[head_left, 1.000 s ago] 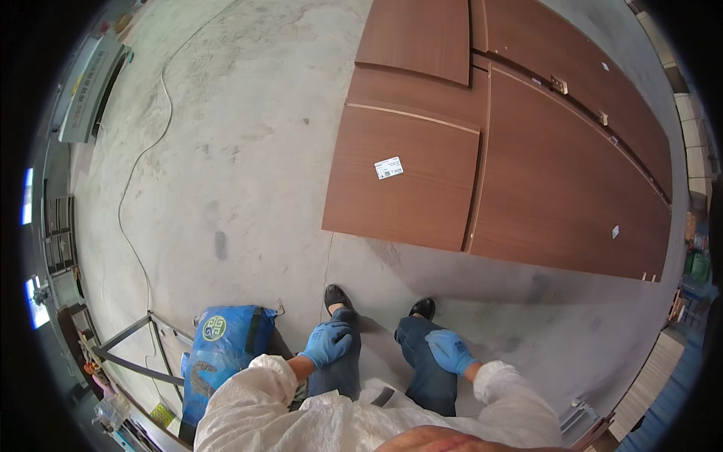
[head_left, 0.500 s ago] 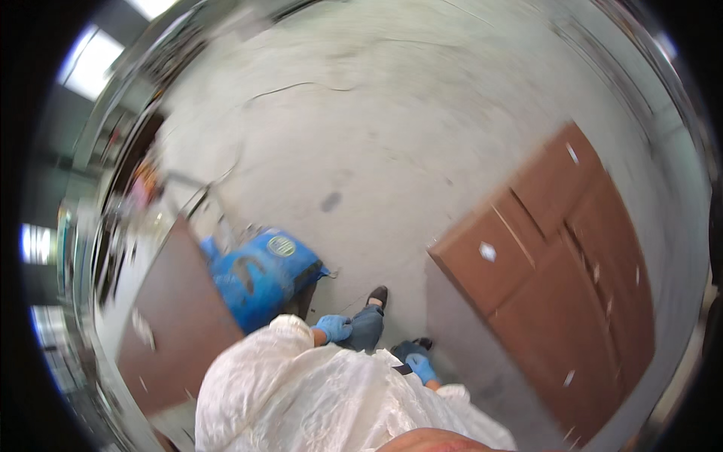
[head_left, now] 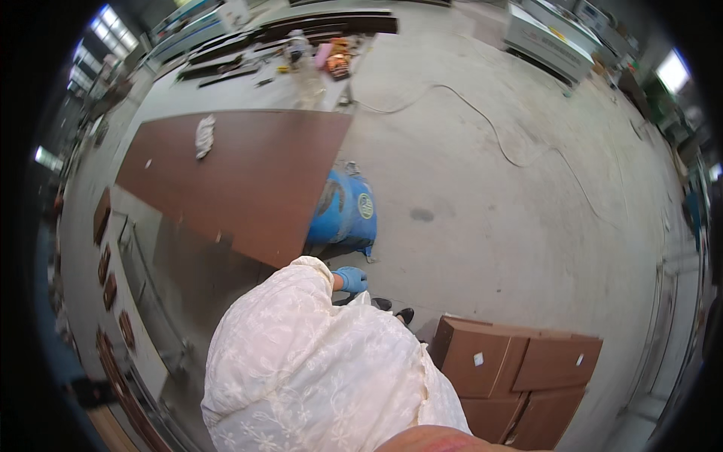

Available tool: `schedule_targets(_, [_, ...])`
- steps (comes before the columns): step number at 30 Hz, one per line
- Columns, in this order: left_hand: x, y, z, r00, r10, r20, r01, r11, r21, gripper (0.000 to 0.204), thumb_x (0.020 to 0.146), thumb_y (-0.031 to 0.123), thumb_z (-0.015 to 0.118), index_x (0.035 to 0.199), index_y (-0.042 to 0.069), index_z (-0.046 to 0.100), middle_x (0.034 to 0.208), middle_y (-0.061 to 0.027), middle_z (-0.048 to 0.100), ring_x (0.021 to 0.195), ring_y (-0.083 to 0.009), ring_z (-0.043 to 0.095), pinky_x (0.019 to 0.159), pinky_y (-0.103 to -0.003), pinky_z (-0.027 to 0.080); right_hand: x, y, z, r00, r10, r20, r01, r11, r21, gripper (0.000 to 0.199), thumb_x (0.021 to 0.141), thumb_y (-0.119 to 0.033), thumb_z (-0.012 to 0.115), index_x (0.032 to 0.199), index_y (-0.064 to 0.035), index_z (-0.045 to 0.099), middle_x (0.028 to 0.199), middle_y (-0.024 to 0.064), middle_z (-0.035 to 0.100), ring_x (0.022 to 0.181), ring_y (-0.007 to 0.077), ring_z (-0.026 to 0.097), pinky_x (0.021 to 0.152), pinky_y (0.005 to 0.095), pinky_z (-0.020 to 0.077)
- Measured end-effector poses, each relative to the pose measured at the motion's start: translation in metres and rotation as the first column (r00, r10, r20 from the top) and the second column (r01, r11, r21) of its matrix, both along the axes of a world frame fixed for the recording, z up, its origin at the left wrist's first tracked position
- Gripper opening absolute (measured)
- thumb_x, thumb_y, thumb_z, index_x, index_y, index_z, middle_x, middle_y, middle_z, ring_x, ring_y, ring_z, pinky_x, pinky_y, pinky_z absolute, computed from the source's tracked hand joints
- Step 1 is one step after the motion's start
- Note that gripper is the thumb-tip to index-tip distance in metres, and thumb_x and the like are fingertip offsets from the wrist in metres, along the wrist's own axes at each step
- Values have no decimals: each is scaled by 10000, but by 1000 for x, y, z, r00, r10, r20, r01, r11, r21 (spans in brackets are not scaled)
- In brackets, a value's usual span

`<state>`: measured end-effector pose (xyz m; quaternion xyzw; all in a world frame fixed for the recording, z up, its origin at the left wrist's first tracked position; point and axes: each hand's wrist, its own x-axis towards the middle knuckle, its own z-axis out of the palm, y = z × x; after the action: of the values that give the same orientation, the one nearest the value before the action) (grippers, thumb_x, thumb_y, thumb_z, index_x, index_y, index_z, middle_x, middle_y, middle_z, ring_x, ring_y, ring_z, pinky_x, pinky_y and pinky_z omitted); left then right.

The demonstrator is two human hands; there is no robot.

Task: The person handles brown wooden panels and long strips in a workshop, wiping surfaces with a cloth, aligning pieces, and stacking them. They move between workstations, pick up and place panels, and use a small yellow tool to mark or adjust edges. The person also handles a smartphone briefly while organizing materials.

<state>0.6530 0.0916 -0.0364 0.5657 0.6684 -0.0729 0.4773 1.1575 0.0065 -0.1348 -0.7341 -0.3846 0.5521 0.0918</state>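
**View swung left again; only one gloved hand in sight**

Swung further round since half a second ago: brown cabinet panels (head_left: 512,373), earlier at right of centre, now pushed to lower right corner, partly cut by white sleeve and picture rim. Large brown board (head_left: 241,181), then a sliver at lower left, now spread across upper left on a work stand.

Far left: small brown pieces (head_left: 105,264) along rim, bent by lens, too small to identify. White rag (head_left: 205,134) lying on board's far end. Clutter at top beyond board (head_left: 331,56) blurred, not identifiable. Blue bag (head_left: 345,215) on concrete floor (head_left: 489,188), upper left part hidden behind board's corner.

White lace-patterned sleeve (head_left: 316,369) fills lower centre, blocking torso and most of the legs. Left hand (head_left: 350,279) in blue glove poking out past sleeve edge, just below blue bag, apart from it; fingers look loosely curled, nothing visibly gripped, but palm side hidden so can't be sure. Right hand not visible, presumably behind sleeve. Dark shoes (head_left: 395,310) only partly showing next to sleeve. Thin cable (head_left: 520,154) trailing across floor to right.
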Motion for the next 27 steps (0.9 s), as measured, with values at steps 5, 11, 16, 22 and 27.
schedule_targets(5, [6, -33, -2, 976, 214, 42, -215, 977, 4, 400, 919, 387, 597, 1154, 95, 738, 1182, -188, 718, 1093, -394, 672, 961, -453, 508, 34, 56, -13, 971, 219, 95, -215, 976, -45, 303, 886, -296, 605, 972, -42, 746, 947, 225, 726, 880, 385, 703, 789, 466, 538])
schedule_targets(11, [6, -68, -36, 870, 473, 141, -483, 875, 44, 394, 920, 435, 642, 1098, 100, 749, 1133, -199, 727, 1040, -392, 693, 890, -451, 521, 42, 148, -53, 755, 600, 264, -595, 796, -110, 295, 878, -289, 613, 961, -41, 748, 923, 227, 726, 852, 386, 703, 776, 467, 539])
schedule_targets(16, [-24, -48, -65, 824, 545, 157, -563, 818, 118, 387, 932, 419, 627, 1111, 96, 746, 1137, -205, 726, 1061, -396, 689, 895, -452, 521, -37, 271, -41, 822, 544, 168, -557, 830, 40, 258, 857, -249, 644, 912, -26, 763, 770, 160, 721, 678, 275, 651, 673, 415, 527])
schedule_targets(22, [-68, 58, -23, 816, 556, 156, -577, 795, 184, 307, 945, 342, 621, 1059, 80, 735, 1114, -206, 729, 1051, -368, 697, 880, -451, 523, -180, 381, 14, 865, 497, -71, -493, 868, 59, 271, 904, -236, 663, 998, 1, 757, 814, 54, 728, 705, 163, 633, 650, 340, 508])
schedule_targets(27, [-102, 159, 54, 757, 585, 290, -642, 748, 168, 380, 933, 344, 539, 1136, 87, 732, 1113, -200, 725, 1029, -373, 682, 919, -443, 509, -236, 447, 26, 871, 461, -168, -420, 877, 234, 291, 936, -212, 668, 1105, 15, 737, 1008, 106, 761, 889, 178, 680, 812, 315, 531])
